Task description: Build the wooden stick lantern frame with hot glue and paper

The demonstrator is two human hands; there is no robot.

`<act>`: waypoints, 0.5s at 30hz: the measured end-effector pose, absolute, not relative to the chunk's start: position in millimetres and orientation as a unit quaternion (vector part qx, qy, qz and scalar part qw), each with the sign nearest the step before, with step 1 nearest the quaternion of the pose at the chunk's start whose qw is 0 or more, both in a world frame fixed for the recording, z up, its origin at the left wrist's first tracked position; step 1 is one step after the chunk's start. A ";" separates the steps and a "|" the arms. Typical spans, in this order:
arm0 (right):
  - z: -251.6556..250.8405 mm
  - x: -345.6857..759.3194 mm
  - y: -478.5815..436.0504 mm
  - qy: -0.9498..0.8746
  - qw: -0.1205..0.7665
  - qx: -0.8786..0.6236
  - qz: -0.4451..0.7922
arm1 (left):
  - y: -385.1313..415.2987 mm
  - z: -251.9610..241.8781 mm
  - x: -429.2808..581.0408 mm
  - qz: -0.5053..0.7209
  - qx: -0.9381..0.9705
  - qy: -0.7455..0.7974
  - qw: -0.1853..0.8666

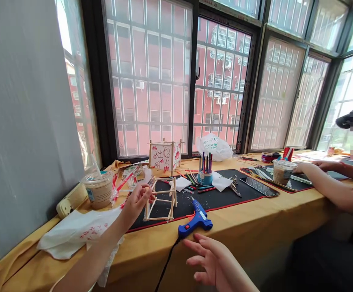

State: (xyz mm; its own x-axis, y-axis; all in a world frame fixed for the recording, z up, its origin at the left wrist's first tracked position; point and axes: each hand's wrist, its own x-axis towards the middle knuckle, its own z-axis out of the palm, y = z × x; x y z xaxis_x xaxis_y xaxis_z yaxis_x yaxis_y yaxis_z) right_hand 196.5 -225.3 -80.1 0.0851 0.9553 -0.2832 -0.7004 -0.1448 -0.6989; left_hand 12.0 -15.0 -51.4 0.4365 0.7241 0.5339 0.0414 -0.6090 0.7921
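Note:
My left hand [139,198] is closed in a pinch at the upper left corner of an open box frame of thin wooden sticks [173,198]. The frame stands on a black mat [222,198] with red edging. My right hand [209,257] is open below the table edge, fingers spread and holding nothing. Just above its fingertips lies a blue hot glue gun [197,221], nozzle pointing away and black cord [168,259] hanging over the edge. Behind the frame stands a finished-looking paper lantern [164,156] with red flowers and dark characters.
On the left are an iced drink cup [97,188], a power strip [69,198] and white paper [69,235]. A pen holder [205,177], plastic bag [214,147] and phone [259,186] lie beyond. A person's arms [331,182] rest at right beside another cup [283,171].

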 end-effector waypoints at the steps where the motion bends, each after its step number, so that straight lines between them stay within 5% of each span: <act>1: -81.5 196.1 -226.8 -0.172 0.637 -0.386 0.645 | -15.9 -53.9 11.4 0.467 0.781 0.259 0.325; 9: -91.5 196.0 -222.9 -0.239 0.680 -0.507 0.473 | -54.4 -44.8 -3.5 0.501 0.809 0.292 -0.093; 15: -118.5 198.1 -216.7 -0.246 0.680 -0.512 0.464 | -114.9 -68.2 54.5 0.284 0.901 0.252 -0.211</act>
State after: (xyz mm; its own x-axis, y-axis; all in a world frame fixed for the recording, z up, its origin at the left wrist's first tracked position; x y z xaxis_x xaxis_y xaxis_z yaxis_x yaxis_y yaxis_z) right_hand 198.1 -216.7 -118.5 0.4476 0.8831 -0.1407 -0.3796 0.0452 -0.9241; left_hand 54.5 -114.9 -68.2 0.7114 0.3342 0.6182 0.5739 -0.7840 -0.2367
